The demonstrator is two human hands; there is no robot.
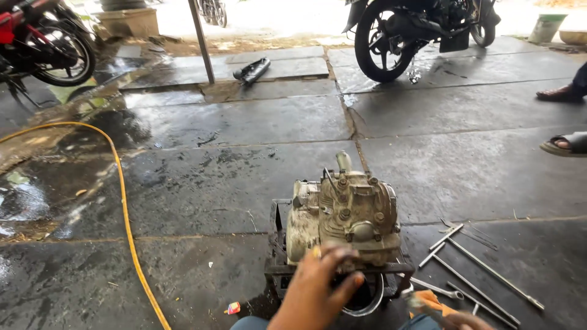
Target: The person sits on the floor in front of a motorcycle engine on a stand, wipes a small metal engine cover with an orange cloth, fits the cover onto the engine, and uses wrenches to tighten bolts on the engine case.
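A dirty tan motorcycle engine (pixel 343 219) sits upright on a black metal stand (pixel 276 267) on the wet stone floor. My left hand (pixel 318 290) reaches up from the bottom edge and rests against the engine's near lower side, fingers bent; whether it grips anything is unclear. Only a sliver of my right hand (pixel 468 321) shows at the bottom edge, closed around a tool (pixel 419 304) beside an orange cloth (pixel 433 300).
Several long T-handle wrenches (pixel 474 269) lie right of the stand. A yellow hose (pixel 125 211) curves across the left floor. Motorcycles stand at the back left (pixel 52 43) and back right (pixel 406 30). Another person's sandalled feet (pixel 565 143) are at the right edge.
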